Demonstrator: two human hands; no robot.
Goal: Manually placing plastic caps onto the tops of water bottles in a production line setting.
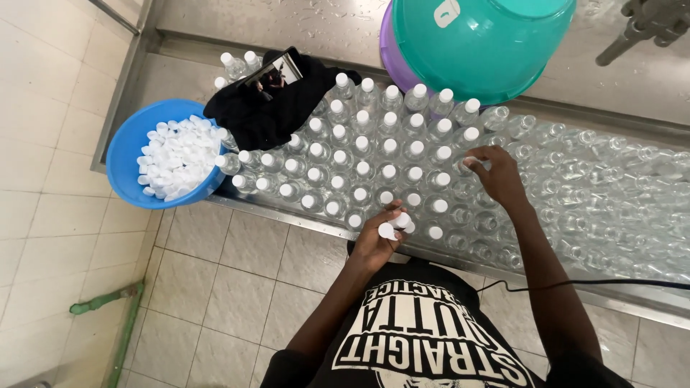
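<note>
My left hand (377,241) is closed around several white bottle caps (393,225), held at the near edge of a steel trough. My right hand (496,174) reaches forward over the bottles, and its fingertips press a white cap (468,164) onto a clear bottle. Many clear plastic bottles stand packed in the trough (251,202): the capped bottles (363,147) fill the left part, the uncapped bottles (582,194) fill the right part.
A blue bowl (128,144) full of white caps sits at the trough's left end. A black cloth (269,108) with a phone (272,72) on it lies over bottles. Teal and purple basins (474,43) stand behind. A green pipe (108,298) runs along the tiled floor.
</note>
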